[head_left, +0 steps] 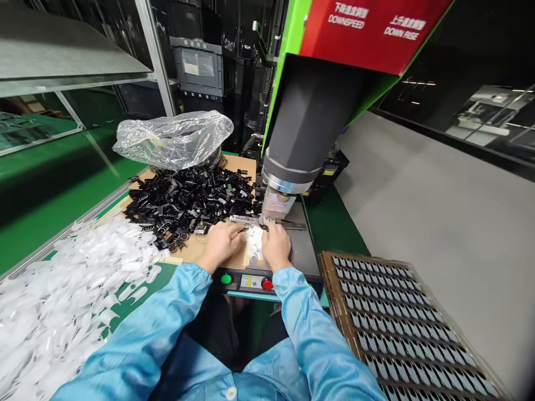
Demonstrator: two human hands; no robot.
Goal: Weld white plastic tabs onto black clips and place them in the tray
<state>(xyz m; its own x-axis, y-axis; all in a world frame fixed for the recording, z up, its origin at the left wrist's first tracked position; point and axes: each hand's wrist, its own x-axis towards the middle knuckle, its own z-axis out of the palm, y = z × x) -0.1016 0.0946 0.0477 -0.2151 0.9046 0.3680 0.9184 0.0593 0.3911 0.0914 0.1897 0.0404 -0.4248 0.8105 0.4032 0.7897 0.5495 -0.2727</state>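
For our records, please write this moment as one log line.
left hand, right hand: at machine; black parts: piled; white pieces: heaped; tray: at right

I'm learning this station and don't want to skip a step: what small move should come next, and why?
Probably settle the small black piece at the fingertips of the right hand onto the metal fixture: the left hand is also beside the fixture, which lies below the press head. Whether the piece is already seated is too small to tell.
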